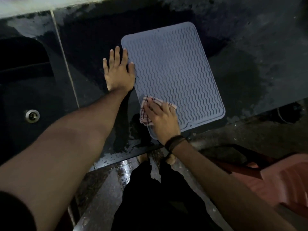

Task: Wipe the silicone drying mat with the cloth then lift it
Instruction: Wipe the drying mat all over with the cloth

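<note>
A grey-blue silicone drying mat (175, 72) with wavy ridges lies flat on the dark countertop (250, 64). My left hand (119, 70) rests flat with fingers spread on the counter at the mat's left edge, the thumb and a fingertip touching the mat. My right hand (162, 118) presses a white cloth with dark red checks (146, 112) onto the mat's near left corner. The cloth hangs partly off the mat's left edge, and my hand covers much of it. A dark band sits on my right wrist.
A dark sink (33, 80) with a metal drain (32, 115) lies to the left. The counter is wet in patches, with its front edge just below the mat. A reddish plastic object (283, 180) stands low at the right. My legs and a wet floor show below.
</note>
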Action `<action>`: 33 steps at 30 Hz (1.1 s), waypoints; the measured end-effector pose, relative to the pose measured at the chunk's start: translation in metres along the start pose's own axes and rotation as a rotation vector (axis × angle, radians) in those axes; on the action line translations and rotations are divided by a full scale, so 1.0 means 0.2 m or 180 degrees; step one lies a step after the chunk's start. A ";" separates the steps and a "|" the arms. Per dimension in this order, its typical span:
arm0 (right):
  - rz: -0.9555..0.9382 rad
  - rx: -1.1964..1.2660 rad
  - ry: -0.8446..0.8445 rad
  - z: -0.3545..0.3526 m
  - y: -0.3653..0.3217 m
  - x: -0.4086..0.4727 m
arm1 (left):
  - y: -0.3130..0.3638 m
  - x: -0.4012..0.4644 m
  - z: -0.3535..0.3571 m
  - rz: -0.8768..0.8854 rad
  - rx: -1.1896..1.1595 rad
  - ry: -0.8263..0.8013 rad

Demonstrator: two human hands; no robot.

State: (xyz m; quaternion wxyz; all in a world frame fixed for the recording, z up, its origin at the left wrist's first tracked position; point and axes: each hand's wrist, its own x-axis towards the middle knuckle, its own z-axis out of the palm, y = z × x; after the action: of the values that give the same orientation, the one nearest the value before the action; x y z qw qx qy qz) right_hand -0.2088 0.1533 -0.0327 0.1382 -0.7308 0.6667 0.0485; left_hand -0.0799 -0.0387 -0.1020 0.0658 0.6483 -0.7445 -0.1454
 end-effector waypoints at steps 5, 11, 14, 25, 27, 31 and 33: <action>-0.0186 0.0038 -0.0075 0.05 0.05 -0.35 | 0.01 0.00 -0.01 0.0008 -0.0027 0.0000; -0.0196 0.0193 -0.0160 -0.06 0.10 -0.44 | 0.00 0.00 -0.01 0.0042 -0.0027 0.0014; 0.0001 0.0374 0.0534 -0.16 0.11 -0.25 | 0.00 -0.01 -0.01 0.0044 -0.0008 0.0017; -0.0011 0.0117 0.0111 0.02 0.10 -0.05 | -0.01 0.01 0.01 -0.0015 0.0041 0.0035; -0.0074 0.0129 0.0086 0.03 0.11 -0.22 | 0.00 0.01 0.01 -0.0008 0.0025 0.0041; -0.0251 0.0118 -0.0325 0.00 0.14 -0.42 | 0.00 0.01 0.01 -0.0009 0.0016 0.0048; -0.0233 0.0104 -0.0472 -0.06 0.14 -0.42 | 0.00 0.01 0.00 0.0004 0.0018 0.0048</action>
State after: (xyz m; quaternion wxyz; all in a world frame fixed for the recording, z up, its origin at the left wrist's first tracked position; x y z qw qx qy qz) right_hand -0.2470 0.2280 -0.0030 0.2007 -0.7467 0.6282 0.0865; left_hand -0.0800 -0.0400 -0.1024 0.0697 0.6491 -0.7448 -0.1383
